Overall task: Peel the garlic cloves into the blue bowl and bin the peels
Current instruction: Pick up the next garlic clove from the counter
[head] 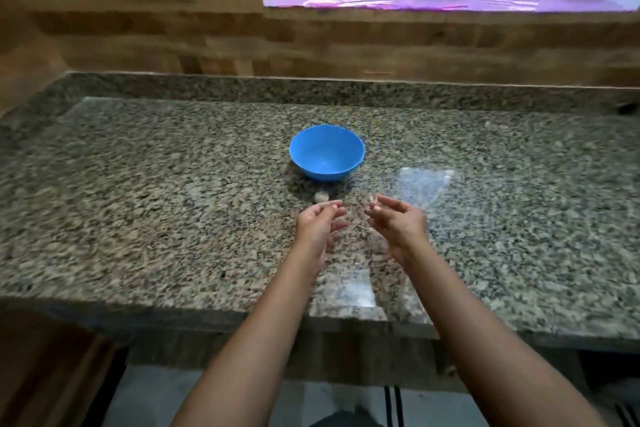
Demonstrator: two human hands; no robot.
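Note:
A blue bowl point(327, 152) stands upright near the middle of the granite counter point(138, 201), and its inside looks empty. One small pale garlic clove point(321, 196) lies on the counter just in front of the bowl. My left hand point(320, 224) hovers right behind the clove with its fingers loosely curled, holding nothing that I can make out. My right hand point(398, 218) hovers beside it, palm turned inward and fingers relaxed. Both hands are blurred by motion.
A brown tiled wall point(173, 38) rises behind the counter, with a window sill point(433, 0) at the upper right. The counter's front edge point(173, 312) runs below my forearms, and the floor shows beneath it.

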